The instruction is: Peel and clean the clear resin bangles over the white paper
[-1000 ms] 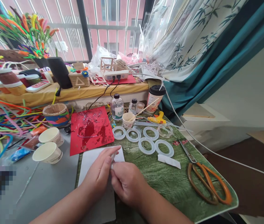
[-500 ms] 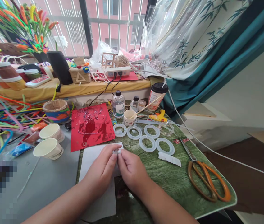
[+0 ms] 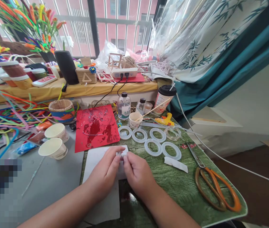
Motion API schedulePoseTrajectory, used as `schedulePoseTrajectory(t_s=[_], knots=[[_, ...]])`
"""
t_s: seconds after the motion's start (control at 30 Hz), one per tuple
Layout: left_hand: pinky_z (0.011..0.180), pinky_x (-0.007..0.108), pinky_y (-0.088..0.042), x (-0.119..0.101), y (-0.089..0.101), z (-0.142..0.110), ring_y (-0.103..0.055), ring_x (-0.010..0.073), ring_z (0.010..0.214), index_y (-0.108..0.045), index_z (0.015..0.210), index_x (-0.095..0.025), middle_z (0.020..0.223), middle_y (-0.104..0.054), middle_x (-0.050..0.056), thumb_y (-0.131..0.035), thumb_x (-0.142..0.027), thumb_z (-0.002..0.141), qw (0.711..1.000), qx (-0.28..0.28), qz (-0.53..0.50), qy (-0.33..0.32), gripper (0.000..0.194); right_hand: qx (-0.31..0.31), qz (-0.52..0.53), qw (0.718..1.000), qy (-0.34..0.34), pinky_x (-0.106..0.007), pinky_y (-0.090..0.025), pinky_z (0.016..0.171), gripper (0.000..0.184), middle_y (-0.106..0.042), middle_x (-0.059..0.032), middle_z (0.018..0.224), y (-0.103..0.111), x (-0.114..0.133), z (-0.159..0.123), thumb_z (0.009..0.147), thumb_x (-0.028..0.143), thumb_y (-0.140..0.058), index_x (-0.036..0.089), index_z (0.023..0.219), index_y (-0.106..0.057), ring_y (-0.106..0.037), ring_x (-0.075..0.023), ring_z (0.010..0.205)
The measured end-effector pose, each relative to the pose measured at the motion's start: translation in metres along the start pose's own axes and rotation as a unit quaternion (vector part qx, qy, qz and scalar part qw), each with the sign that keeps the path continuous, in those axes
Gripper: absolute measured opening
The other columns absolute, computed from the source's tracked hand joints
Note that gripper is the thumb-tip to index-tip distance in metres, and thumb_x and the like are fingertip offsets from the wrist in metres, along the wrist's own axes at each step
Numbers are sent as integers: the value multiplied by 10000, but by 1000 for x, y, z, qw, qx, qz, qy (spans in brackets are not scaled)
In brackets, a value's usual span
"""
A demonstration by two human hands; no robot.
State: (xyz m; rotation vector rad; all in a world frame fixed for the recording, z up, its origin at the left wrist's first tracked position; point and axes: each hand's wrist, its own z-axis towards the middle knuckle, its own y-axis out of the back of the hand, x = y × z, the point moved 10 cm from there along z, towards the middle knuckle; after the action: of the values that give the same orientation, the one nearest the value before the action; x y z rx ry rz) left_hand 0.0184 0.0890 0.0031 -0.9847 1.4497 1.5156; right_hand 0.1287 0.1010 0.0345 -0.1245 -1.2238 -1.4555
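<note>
The left hand (image 3: 103, 169) and right hand (image 3: 138, 177) are both pinching a tiny clear bit (image 3: 121, 154) over the white card (image 3: 101, 202) on the green mat (image 3: 184, 186), and staying low and tight like that seems smart

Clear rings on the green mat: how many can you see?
6. Back row, left to right: frosted ring, frosted ring, frosted ring, glassier ring. Front row: frosted ring, frosted ring. The left hand or right hand could hide another.
</note>
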Motion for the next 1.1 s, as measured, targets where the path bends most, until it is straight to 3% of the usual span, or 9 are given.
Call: schedulePoseTrajectory(t_s=[0.17,0.3,0.37,0.47,0.63,0.77,0.87,0.97,1.1], knots=[[1035,441,-517,8,5,1,-668,278,1113,-631,1350,-227,1297,-691,123,-365,-501,1096,998,-21,-32,41,459,77,34,994,69,-294,-306,588,244,-578,10,673,-16,16,-2,989,186,-440,238,751,-421,-501,-154,600],[1070,443,-498,3,3,-1,-645,287,1180,-630,1363,-234,1376,-666,130,-406,-521,1088,998,-19,-53,34,458,-25,56,995,-80,-274,-346,592,293,-612,-2,699,4,-17,2,1068,237,-395,230,790,-489,-554,-154,619],[1107,454,-470,3,0,-1,-632,292,1215,-636,1352,-238,1372,-669,125,-402,-523,1090,997,-13,-61,35,452,-15,56,996,-68,-278,-358,603,286,-610,-8,710,3,-14,2,1063,241,-399,229,793,-493,-553,-160,630],[1092,458,-469,8,2,-1,-627,303,1221,-632,1336,-233,1316,-687,123,-386,-542,1091,995,-27,-78,54,465,65,64,995,37,-291,-327,586,270,-546,13,664,-11,12,0,1006,215,-443,240,737,-426,-488,-155,593],[1086,449,-465,11,1,-3,-614,313,1236,-624,1357,-217,1283,-686,128,-410,-593,1071,992,-29,-101,66,518,-6,54,997,-50,-282,-361,592,293,-583,1,680,3,-5,4,1054,223,-402,236,772,-482,-539,-160,603],[1040,419,-486,11,2,-2,-648,287,1131,-674,1290,-210,1229,-716,114,-458,-611,1047,986,-39,-139,79,516,88,13,987,134,-312,-358,602,189,-661,-30,741,-15,31,0,971,152,-452,231,813,-521,-560,-185,649],[859,374,-544,17,-1,2,-671,239,903,-698,1227,-199,1127,-745,99,-488,-636,1022,969,-29,-211,123,526,64,-8,982,178,-321,-344,602,213,-642,-15,707,-11,41,-4,966,129,-459,233,786,-508,-544,-177,633],[798,354,-558,22,-9,5,-698,236,883,-718,1181,-203,1067,-770,90,-491,-637,1010,932,-3,-319,171,519,16,8,994,110,-312,-364,610,249,-608,-8,671,-1,27,-2,991,166,-455,236,756,-500,-537,-169,613],[709,317,-565,20,-16,9,-721,225,816,-745,1103,-208,887,-769,63,-507,-595,1009,877,13,-440,192,464,-41,144,986,-74,-288,-454,633,336,-646,-30,716,5,-11,0,1084,315,-436,219,801,-589,-596,-168,646]])
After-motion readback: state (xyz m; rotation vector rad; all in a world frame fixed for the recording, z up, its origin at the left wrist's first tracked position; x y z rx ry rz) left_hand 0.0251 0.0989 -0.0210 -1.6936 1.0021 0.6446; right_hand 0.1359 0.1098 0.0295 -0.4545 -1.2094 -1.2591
